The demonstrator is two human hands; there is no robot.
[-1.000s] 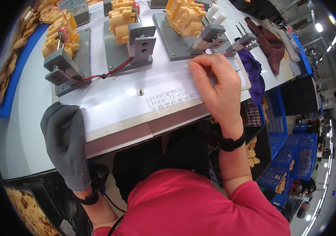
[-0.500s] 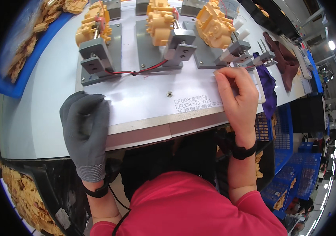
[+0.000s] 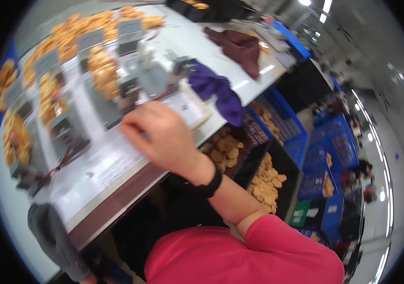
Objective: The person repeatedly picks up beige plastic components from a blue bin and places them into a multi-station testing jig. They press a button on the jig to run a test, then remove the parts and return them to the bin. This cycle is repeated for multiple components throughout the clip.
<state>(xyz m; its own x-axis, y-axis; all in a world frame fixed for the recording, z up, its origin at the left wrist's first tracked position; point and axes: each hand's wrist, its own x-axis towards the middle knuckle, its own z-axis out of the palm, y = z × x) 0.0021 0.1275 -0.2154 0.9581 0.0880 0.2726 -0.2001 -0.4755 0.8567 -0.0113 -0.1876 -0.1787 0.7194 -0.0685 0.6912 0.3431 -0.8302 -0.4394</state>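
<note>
Right hand [image 3: 164, 137] rests curled on the thin white plate [image 3: 112, 163]; fingers hold nothing visible; plate looks stiff, light, best taken by its edge; gloved left hand [image 3: 53, 236] lies flat on the worktop [image 3: 12, 222].

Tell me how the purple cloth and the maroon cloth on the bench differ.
The purple cloth lies nearer the right hand and droops over the bench's front edge; the maroon cloth lies farther back, wholly on the bench top. They differ in colour. Both are crumpled, unfolded heaps.

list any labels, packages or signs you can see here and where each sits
White label: rectangular, dark print, flat on the white bench, just left of the right hand.
White sheet: rectangular, dark print, beyond that hand, beside the purple cloth.
Green box: white label on it, on the floor, right.
</note>
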